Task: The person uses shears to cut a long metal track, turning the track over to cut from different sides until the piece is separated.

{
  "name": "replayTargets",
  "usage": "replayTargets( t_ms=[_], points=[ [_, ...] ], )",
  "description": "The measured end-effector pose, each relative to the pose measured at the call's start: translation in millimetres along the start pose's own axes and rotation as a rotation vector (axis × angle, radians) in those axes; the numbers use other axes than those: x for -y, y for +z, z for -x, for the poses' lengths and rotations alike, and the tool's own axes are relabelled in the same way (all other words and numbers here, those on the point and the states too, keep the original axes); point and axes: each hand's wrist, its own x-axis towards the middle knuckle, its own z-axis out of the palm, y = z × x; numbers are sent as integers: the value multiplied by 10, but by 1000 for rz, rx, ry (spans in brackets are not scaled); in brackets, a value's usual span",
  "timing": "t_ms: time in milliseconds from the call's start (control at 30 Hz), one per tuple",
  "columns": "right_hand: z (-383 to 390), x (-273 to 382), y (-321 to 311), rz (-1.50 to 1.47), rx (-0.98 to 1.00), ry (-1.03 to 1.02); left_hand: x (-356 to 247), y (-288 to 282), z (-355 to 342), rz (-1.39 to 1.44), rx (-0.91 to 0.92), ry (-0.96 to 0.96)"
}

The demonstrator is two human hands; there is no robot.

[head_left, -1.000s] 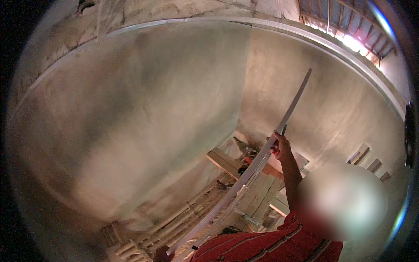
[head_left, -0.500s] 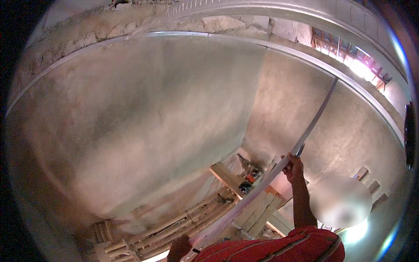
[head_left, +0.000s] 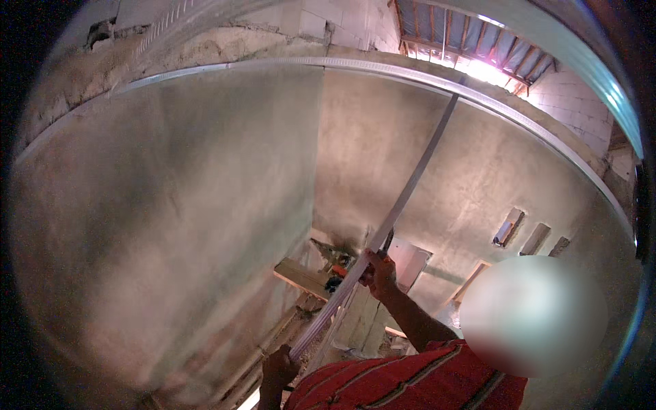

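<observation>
Both my hands are engaged on one long metal strip [head_left: 418, 174], which runs aslant through the middle of the view, from low at left of centre up towards the right. My left hand [head_left: 279, 367] is closed round its lower end. My right hand [head_left: 378, 275] grips it farther up, fingers wrapped about the strip; a slim dark tool [head_left: 389, 239] projects just beside that hand, its kind not determinable. The strip's far end appears against the pale rail [head_left: 369, 66] running along the top of the plastered wall [head_left: 369, 137]; whether the two touch, I cannot tell. My right arm emerges from a red striped shirt [head_left: 410, 376]. Left of the strip: a wooden plank [head_left: 301, 278], with an orange and black item [head_left: 337, 272] near its right end, too small to identify. Right of it: a pinkish board [head_left: 412, 265] near my right hand. Overhead: a roof [head_left: 471, 34], bright light along its edge
</observation>
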Motion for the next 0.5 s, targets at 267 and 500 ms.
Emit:
replayTargets(
  t_ms=[267, 500],
  points=[
    [-676, 761, -12, 25, 70, -74, 332, 85, 406, 95, 76, -155],
    [-1904, 1410, -358, 139, 98, -83, 568, -4, 949, 214, -21, -87]
  ],
)
